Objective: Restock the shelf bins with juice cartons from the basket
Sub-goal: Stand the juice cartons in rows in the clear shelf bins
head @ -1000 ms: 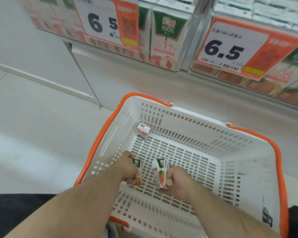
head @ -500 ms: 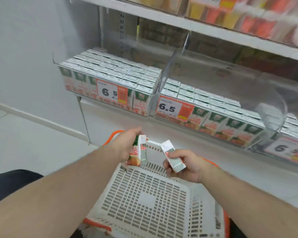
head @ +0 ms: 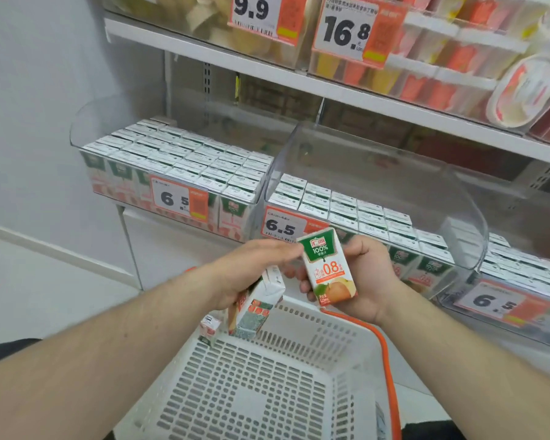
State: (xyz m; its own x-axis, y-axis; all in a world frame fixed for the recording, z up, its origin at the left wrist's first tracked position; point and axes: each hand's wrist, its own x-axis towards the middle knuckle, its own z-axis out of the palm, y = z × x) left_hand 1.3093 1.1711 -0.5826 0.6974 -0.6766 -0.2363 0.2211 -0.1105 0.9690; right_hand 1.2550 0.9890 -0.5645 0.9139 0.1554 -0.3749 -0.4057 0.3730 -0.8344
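Here, one carton (head: 328,267) is held upright in the right hand (head: 367,279), just below and in front of the middle bin (head: 375,198), its long axis vertical. A second carton (head: 257,301) is gripped tilted in the left hand (head: 251,274), lower, over the basket (head: 356,350). The right hand is judged nearer that bin. A third carton (head: 209,325) is half hidden behind the left wrist; the left fingers are blurred.

Two cartons are held above the basket (head: 356,354), one (head: 329,268) right of the other (head: 254,306). A third carton (head: 209,325) sits inside. Bins (head: 375,185) are behind.
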